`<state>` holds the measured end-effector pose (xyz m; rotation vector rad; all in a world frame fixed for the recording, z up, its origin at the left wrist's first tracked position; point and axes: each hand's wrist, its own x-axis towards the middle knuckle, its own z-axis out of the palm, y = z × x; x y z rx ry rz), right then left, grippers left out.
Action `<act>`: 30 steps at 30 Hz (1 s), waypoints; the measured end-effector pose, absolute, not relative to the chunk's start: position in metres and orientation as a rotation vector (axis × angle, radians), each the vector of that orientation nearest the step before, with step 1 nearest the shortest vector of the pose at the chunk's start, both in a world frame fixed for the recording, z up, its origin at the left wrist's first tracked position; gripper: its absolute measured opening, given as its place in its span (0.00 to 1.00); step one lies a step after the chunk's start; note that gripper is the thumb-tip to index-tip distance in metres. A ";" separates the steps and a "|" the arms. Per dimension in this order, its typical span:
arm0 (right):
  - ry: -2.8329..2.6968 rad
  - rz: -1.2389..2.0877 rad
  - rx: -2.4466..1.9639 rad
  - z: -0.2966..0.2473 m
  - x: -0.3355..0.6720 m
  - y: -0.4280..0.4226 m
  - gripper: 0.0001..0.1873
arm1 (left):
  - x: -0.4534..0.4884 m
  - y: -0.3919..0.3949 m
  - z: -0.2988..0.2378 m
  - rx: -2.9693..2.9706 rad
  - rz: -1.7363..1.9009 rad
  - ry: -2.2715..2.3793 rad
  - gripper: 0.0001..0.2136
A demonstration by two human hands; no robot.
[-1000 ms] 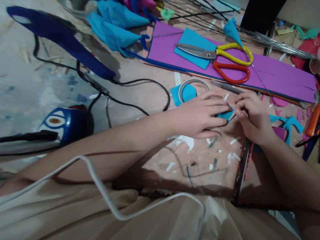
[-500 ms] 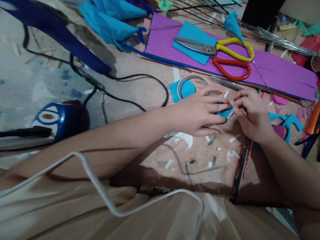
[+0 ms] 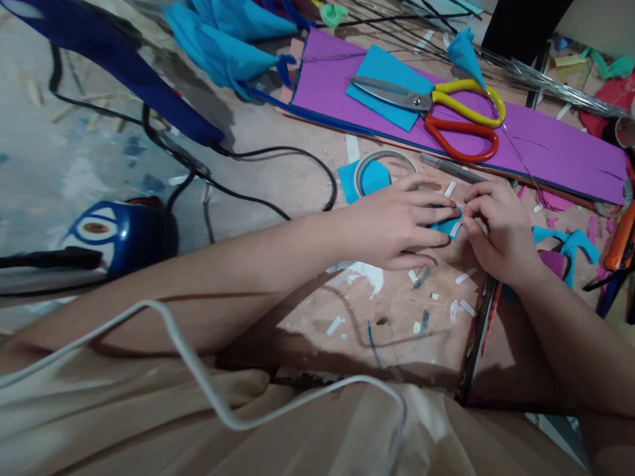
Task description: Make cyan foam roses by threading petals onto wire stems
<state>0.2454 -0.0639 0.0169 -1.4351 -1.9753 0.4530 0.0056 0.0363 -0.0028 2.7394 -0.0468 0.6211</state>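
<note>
My left hand (image 3: 401,225) lies flat with fingers apart, its fingertips pressing on a small blue foam piece (image 3: 441,226). A short white strip (image 3: 455,229) lies across the right end of that piece. Close by on the right, my right hand (image 3: 499,228) is closed in a pinch beside the strip; what its fingertips hold, if anything, is hidden. Behind my left hand a roll of tape (image 3: 358,173) rests on another blue piece (image 3: 347,184). A grey pen-like tool (image 3: 451,168) lies just beyond my fingers.
Scissors (image 3: 421,102) with yellow and red handles lie on blue and purple sheets (image 3: 555,142). Blue cone-shaped flowers (image 3: 233,63) are at the back. A blue glue-gun-like tool (image 3: 119,241) and black cables (image 3: 297,151) are on the left. A white cord (image 3: 188,363) crosses my lap.
The white strip now shows more plainly on the blue piece, and my right fingertips sit slightly apart from it. My left hand stays in place. The view shifts a little.
</note>
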 end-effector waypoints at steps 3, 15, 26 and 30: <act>-1.984 0.442 -1.428 0.017 0.246 -0.064 0.05 | 0.006 0.036 -0.004 2.771 0.618 -0.057 0.17; -1.895 0.589 -1.377 0.025 0.249 -0.064 0.13 | 0.007 0.036 -0.003 2.781 0.663 -0.077 0.17; -1.954 0.525 -1.368 0.021 0.248 -0.064 0.10 | 0.006 0.037 -0.004 2.757 0.506 -0.013 0.18; -1.937 0.532 -1.378 0.022 0.247 -0.064 0.10 | 0.006 0.037 -0.005 2.706 0.552 -0.014 0.16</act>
